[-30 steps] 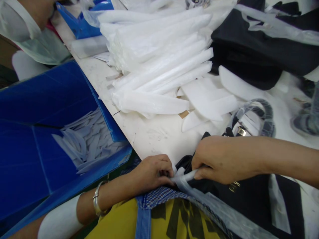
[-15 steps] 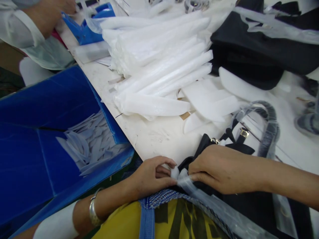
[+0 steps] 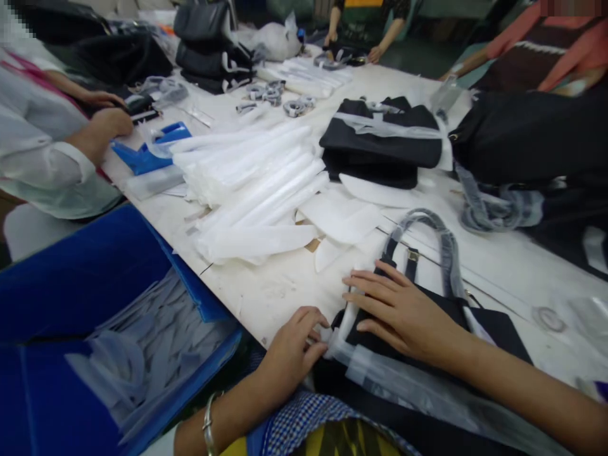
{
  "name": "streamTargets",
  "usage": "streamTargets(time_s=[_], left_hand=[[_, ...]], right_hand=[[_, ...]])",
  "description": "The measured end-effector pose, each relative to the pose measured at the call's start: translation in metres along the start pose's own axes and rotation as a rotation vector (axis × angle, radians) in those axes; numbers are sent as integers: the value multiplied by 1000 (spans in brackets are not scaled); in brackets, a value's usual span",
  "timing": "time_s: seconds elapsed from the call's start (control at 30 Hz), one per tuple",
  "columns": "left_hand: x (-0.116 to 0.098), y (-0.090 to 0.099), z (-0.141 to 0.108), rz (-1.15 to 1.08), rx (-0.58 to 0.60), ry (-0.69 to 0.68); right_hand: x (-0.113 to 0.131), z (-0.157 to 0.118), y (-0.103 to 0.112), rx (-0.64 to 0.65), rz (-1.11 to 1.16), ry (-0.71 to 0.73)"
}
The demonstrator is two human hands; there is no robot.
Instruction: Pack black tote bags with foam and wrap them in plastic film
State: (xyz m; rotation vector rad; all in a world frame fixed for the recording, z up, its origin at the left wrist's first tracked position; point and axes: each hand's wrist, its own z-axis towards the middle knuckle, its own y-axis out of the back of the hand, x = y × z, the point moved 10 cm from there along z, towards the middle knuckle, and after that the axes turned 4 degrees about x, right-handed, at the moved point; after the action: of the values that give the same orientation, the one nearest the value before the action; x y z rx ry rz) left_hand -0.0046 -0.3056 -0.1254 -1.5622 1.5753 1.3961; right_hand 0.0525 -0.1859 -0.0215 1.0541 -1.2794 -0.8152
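Observation:
A black handbag (image 3: 503, 326) lies at the table's near edge, its looped handle (image 3: 449, 253) wrapped in clear plastic. My left hand (image 3: 294, 345) is at the bag's left corner, thumb and fingers pinching a whitish plastic wrap (image 3: 335, 345). That wrap runs on as a translucent strip (image 3: 403, 383) along the bag's near side. Spread flat over the bag, my right hand (image 3: 403, 310) has its fingers apart. Its fingertips reach a narrow white strip (image 3: 350, 316) at the bag's left end. What lies under the right palm is hidden.
White foam sleeves (image 3: 256, 183) are piled mid-table, with flat white foam pieces (image 3: 339, 212) beside them. A blue bin (image 3: 209, 373) of white strips stands left of the table. Beyond are a blue tape dispenser (image 3: 152, 149), another black bag (image 3: 384, 136) and several people.
My right hand has gone from a closed grip at the bag's corner to lying spread on the bag. My left hand stays at the corner. The view has tilted up, showing more table.

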Motion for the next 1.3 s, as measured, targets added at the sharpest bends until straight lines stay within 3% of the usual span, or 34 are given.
streamTargets(time_s=[0.1,0.23,0.37,0.47,0.63,0.73,0.8,0.9,0.97,1.03,1.13,1.23,1.3], left_hand=[[3,3,-4,-48,-81,38],[3,-7,-16,-201,-83,46],[-11,-14,-24,56,-57,15],[-32,-15,-11,256,-122,-57],[-53,-30,32,283,-185,-153],[-58,-31,42,267,-242,-241],[-59,-30,41,253,-250,-284],[-63,-29,38,245,-214,-324],[-64,-31,39,244,-169,-327],[-62,-33,43,273,-125,-293],[-59,-35,49,404,-114,-243],[-63,-37,50,563,-144,-252],[-67,-39,49,639,-155,-269]], right_hand=[[-14,-36,-2,-97,-86,-191],[-18,-57,-42,-68,31,-302],[-15,-54,-71,-42,169,-298],[-12,-52,-67,-77,196,-307],[-10,-65,-39,-87,172,-323],[-30,-104,-15,-168,7,-468],[-57,-149,-8,-252,-140,-736],[-84,-215,-36,-196,-211,-1115],[-86,-234,-60,-119,-200,-1165],[-83,-237,-67,-85,-179,-1119],[-86,-225,-41,-95,-136,-1025],[-101,-198,8,-251,-77,-924],[-115,-177,28,-364,-14,-868]])
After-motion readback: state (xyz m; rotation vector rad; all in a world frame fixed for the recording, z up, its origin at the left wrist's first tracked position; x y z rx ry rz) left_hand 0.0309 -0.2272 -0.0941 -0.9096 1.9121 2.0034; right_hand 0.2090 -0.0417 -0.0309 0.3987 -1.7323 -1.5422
